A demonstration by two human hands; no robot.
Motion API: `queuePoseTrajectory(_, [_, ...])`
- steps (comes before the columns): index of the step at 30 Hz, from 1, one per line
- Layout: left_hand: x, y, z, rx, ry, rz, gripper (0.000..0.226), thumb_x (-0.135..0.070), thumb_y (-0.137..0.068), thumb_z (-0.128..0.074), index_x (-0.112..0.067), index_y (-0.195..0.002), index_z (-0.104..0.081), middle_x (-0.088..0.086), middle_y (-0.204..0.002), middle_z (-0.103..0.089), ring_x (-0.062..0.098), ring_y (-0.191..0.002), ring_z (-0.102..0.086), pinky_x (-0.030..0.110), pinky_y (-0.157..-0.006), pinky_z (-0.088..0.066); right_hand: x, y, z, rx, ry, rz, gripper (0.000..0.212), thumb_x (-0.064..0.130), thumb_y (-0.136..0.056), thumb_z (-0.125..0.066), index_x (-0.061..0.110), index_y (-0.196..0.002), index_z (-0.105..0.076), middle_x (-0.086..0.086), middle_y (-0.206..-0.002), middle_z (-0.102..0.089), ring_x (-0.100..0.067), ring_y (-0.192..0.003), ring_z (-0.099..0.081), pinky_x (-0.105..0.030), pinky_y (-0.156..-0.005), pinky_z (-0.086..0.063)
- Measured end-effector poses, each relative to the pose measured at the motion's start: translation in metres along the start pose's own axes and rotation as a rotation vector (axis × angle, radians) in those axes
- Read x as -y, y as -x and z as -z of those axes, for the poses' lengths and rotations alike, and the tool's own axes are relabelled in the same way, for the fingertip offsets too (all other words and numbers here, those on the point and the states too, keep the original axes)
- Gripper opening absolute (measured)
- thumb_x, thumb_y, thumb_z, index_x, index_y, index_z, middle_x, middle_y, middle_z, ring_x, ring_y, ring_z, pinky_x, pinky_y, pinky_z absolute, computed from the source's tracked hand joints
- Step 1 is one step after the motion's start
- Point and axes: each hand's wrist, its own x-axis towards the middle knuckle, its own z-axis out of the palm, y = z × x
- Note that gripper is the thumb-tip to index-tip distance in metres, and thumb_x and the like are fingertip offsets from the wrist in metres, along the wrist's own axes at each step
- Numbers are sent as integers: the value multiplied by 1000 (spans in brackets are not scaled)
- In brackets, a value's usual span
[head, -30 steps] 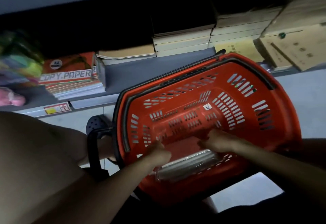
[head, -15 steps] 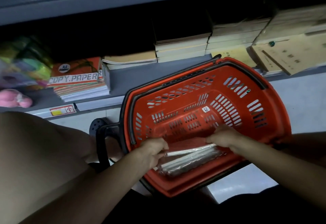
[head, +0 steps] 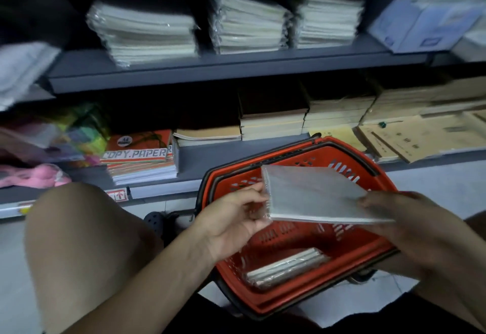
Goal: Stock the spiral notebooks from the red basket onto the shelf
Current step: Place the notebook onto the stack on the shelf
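A grey spiral notebook in clear wrap hangs above the red basket, its spiral edge to the left. My left hand grips that spiral edge and my right hand grips the opposite edge. More wrapped notebooks lie in the bottom of the basket near its front wall. The basket sits tilted on the floor in front of the shelving. On the upper grey shelf stand three stacks of wrapped white notebooks.
The lower shelf holds copy paper packs, brown notebooks and brown envelopes. Colourful packets and a pink item lie at the left. My bare knee is at the lower left beside a black basket wheel.
Both hands have lifted one notebook out of the basket and hold it above the rim. The view has tilted up, bringing the upper shelf into sight.
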Motion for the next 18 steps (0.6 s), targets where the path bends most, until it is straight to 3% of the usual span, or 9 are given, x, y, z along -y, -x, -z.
queuePoseTrajectory(2, [-6,10,-4,120,-41,-78,53,4,-84,-57,-6,-136,-59,20,-141,-58,31,-126,-50,42,-115,-35,6,15,1,-8,-55,84,36,4,-86,-66,-7,-120,-61,-37,-111,-67,-50,-89,-69,-56,-81,-56])
queuePoseTrajectory(4, [-15,17,-10,191,-55,-187,61,1,-82,-59,-7,-142,-52,17,-143,-57,34,-136,-48,43,-114,-36,13,26,-2,-20,-110,204,31,3,-88,-65,0,-119,-65,-26,-103,-73,-42,-80,-72,-44,-71,-57])
queuePoseTrajectory(5, [-21,21,-13,202,-40,-247,62,2,-83,-59,-7,-143,-50,16,-142,-58,34,-137,-48,42,-113,-37,17,30,-6,18,-120,252,30,6,-91,-63,6,-120,-67,-22,-104,-75,-43,-84,-73,-45,-73,-57])
queuePoseTrajectory(8, [-43,39,-17,189,-37,-440,57,4,-85,-53,-7,-141,-51,11,-139,-61,30,-135,-52,38,-110,-40,32,41,-27,193,-138,342,29,17,-96,-58,23,-123,-69,-15,-114,-74,-47,-100,-70,-52,-81,-56])
queuePoseTrajectory(12, [-68,65,-9,158,-92,-574,65,0,-85,-49,-20,-146,-45,-6,-139,-62,21,-128,-59,35,-85,-58,50,35,-68,283,-174,503,35,14,-96,-58,33,-125,-66,-7,-118,-74,-32,-91,-75,-39,-60,-62])
queuePoseTrajectory(15, [-85,81,7,120,-146,-652,67,-3,-88,-49,-31,-149,-40,-17,-144,-56,19,-127,-60,47,-79,-60,62,25,-98,412,-148,579,40,17,-95,-54,39,-128,-64,-2,-121,-74,-30,-75,-73,-34,-47,-60])
queuePoseTrajectory(18, [-103,95,28,95,-176,-724,66,-5,-93,-45,-37,-150,-35,-17,-147,-52,19,-128,-60,50,-81,-60,73,10,-127,571,-145,557,48,12,-92,-53,36,-134,-60,-3,-125,-72,-31,-94,-74,-35,-55,-62])
